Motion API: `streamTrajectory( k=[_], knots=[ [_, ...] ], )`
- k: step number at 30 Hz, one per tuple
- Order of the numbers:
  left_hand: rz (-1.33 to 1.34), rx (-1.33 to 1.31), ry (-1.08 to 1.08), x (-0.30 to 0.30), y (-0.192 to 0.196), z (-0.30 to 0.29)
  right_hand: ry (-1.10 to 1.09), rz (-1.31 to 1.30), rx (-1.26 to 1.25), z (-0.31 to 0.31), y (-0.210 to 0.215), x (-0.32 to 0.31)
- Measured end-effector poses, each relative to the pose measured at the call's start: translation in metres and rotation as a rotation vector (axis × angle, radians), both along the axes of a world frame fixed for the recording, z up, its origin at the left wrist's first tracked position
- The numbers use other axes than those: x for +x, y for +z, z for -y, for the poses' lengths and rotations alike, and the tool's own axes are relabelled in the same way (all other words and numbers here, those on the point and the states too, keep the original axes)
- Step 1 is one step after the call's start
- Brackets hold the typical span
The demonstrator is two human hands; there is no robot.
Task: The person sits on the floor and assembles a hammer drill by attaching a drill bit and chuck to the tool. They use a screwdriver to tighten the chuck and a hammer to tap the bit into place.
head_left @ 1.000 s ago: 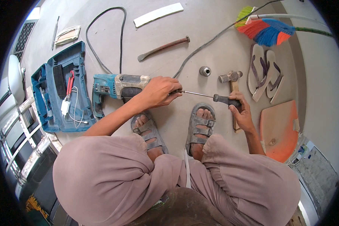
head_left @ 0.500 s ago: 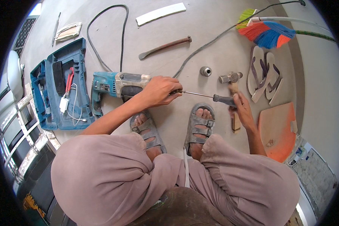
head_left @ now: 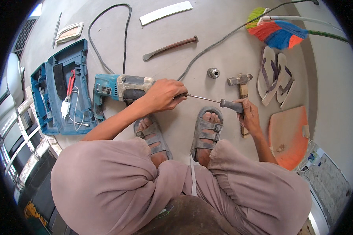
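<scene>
Screwdriver lies between the two hands, above the floor, its thin metal shaft running leftward to the front end of the drill; where the tip meets the drill is hidden behind the fingers. The right hand has its fingers closed about the outer end of the grey handle, while those of the left hand curl over the drill's nose; exactly what they pinch there I cannot tell. The screwdriver should feel light and stiff, unlikely to break, and its thick handle is the place to take hold; dust on it might make it a little slippery. The drill looks heavy, with a hard body best gripped at its rear handle or steadied near the front, as the left hand does here. Compared with half a second ago, the right fingers sit differently on the screwdriver's handle and the tool slants slightly more toward the person, while the left hand and the drill look nearly unchanged
</scene>
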State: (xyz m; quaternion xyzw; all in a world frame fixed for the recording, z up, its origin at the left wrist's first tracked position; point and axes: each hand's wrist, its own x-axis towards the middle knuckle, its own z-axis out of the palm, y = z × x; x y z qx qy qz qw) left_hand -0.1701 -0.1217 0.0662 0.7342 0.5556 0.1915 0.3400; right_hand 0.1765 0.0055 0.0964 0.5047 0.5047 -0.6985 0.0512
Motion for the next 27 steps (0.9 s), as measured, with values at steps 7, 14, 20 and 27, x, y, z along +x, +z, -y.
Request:
streamTrajectory(
  k=[7, 14, 20, 27],
  knots=[
    [0.005, -0.048, -0.004, 0.002, 0.002, -0.002, -0.062, -0.199, 0.226, 0.014, -0.026, 0.009],
    [-0.028, -0.037, -0.016, 0.001, 0.004, -0.003, -0.256, -0.223, 0.285, 0.022, -0.021, -0.008],
    [-0.007, -0.017, -0.010, 0.001, 0.001, -0.002, -0.398, -0.111, 0.391, 0.034, -0.018, -0.028],
    [-0.030, -0.007, 0.003, 0.004, -0.002, -0.001, -0.402, -0.129, 0.281, 0.030, -0.019, -0.025]
  ],
)
